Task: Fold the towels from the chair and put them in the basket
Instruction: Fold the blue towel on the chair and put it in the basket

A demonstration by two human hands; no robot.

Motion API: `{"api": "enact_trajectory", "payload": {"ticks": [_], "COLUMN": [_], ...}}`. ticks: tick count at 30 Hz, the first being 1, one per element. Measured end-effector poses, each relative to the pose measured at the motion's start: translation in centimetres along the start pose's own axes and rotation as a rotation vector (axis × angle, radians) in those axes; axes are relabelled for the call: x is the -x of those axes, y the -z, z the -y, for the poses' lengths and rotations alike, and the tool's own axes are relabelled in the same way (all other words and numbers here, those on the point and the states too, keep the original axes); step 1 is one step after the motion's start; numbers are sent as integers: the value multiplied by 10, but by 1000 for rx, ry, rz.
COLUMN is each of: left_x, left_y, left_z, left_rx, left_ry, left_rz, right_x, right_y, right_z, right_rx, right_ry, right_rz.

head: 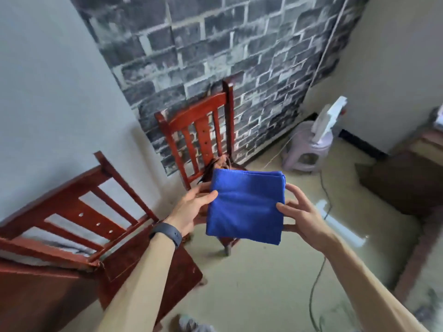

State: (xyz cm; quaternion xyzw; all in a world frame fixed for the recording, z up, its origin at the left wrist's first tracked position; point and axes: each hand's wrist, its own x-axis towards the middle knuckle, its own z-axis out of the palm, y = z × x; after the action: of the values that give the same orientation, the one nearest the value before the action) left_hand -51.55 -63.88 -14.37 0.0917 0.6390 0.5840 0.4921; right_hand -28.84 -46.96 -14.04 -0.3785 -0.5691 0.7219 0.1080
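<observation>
Folded blue towel (244,207), held flat in mid-air.
Left hand (191,207) pinches its 9 o'clock edge, right hand (302,216) its 3 o'clock; my level grip should keep layers aligned.

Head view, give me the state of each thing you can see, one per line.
Towel: folded, held in the air by both hands.
Left hand: grips the towel's left edge.
Right hand: grips its right edge.
Far chair: upright by the brick wall.
Near chair: upright, grey cloth on its seat.
Stool: upright, white thing on top.
</observation>
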Motion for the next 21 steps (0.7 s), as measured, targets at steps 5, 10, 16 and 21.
{"api": "enact_trajectory", "payload": {"ticks": [5, 10, 16, 21], "left_x": [0, -10, -52, -100], "left_y": [-119, -224, -336, -424], "left_z": [-82, -146, -202, -241], "left_rx": [-79, -104, -125, -139], "left_ry": [-125, -191, -247, -242], "left_rz": [156, 303, 532, 686], "right_x": [56, 90, 94, 86], "right_y": [85, 157, 243, 306], "right_z": [77, 135, 184, 218], "right_rx": [-29, -27, 10, -5], "right_ry": [212, 380, 467, 503], "right_rz": [-164, -316, -526, -700]}}
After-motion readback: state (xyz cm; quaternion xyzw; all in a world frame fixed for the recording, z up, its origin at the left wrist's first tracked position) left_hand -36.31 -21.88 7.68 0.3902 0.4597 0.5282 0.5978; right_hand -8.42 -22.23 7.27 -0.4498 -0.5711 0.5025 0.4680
